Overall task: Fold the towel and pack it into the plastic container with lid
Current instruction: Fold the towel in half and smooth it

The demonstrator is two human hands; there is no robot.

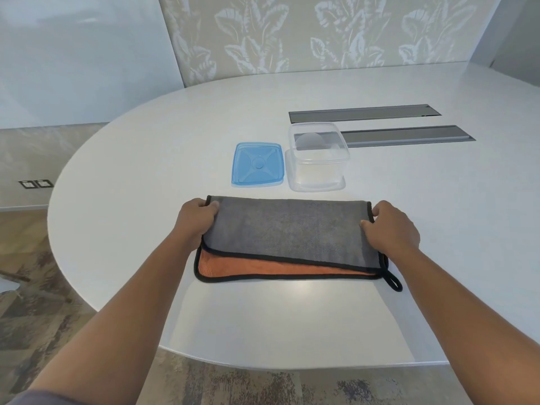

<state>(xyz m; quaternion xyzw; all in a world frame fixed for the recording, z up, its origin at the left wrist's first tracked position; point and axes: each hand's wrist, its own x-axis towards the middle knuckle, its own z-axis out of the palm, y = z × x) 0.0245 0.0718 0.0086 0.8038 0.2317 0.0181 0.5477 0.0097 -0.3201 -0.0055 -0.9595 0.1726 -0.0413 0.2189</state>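
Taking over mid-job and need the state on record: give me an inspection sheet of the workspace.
Surface: white oval table, two grey recessed slots at the far side.
Job's things: grey and orange black-edged towel folded once, unevenly; clear plastic container open and empty; blue square lid lying left of it, apart.
Clutter: nothing seen.
Grippers: left hand and right hand each pinch a far towel corner.
Cables: nothing seen.
Surroundings: leaf-patterned wall, floor sockets.
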